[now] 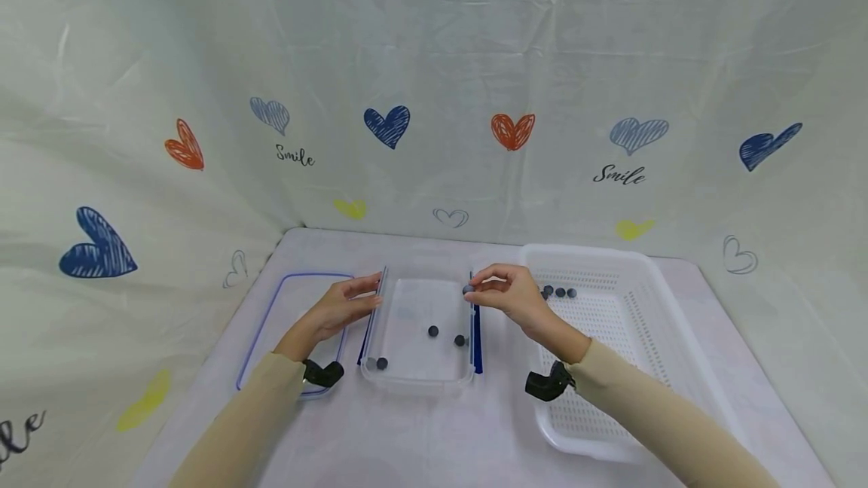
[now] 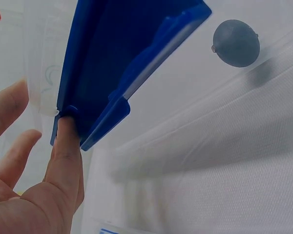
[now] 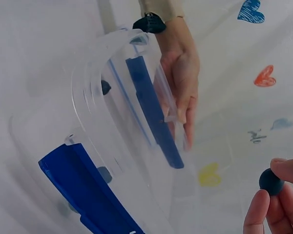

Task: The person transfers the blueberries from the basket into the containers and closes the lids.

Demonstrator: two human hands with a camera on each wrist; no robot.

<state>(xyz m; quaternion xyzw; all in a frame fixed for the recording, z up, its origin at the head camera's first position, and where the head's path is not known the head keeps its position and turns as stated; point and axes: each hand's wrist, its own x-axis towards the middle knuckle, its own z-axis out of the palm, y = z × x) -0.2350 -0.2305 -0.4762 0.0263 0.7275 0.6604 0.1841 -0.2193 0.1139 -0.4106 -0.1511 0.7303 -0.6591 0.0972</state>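
My right hand [image 1: 511, 296] pinches a small dark blue ball [image 3: 271, 182] between thumb and fingertips, above the right rim of a clear plastic box [image 1: 417, 382]. On the box's opposite side, my left hand [image 1: 342, 306] rests its extended fingers [image 2: 66, 151] against the wall, by a hanging blue clasp [image 2: 107, 63]. Inside the box lie several similar balls, one near the middle [image 1: 433, 331], one toward the right wall [image 1: 459, 340] and one in the near left corner [image 1: 383, 364]. A second blue clasp [image 3: 88, 190] hangs on the right side.
To the right stands a white perforated basket [image 1: 678, 322], with several dark balls [image 1: 560, 292] toward its far left. A clear lid with a blue rim [image 1: 261, 330] lies left of the box, partly under my left forearm. Behind the table hangs a heart-printed sheet [image 1: 441, 187].
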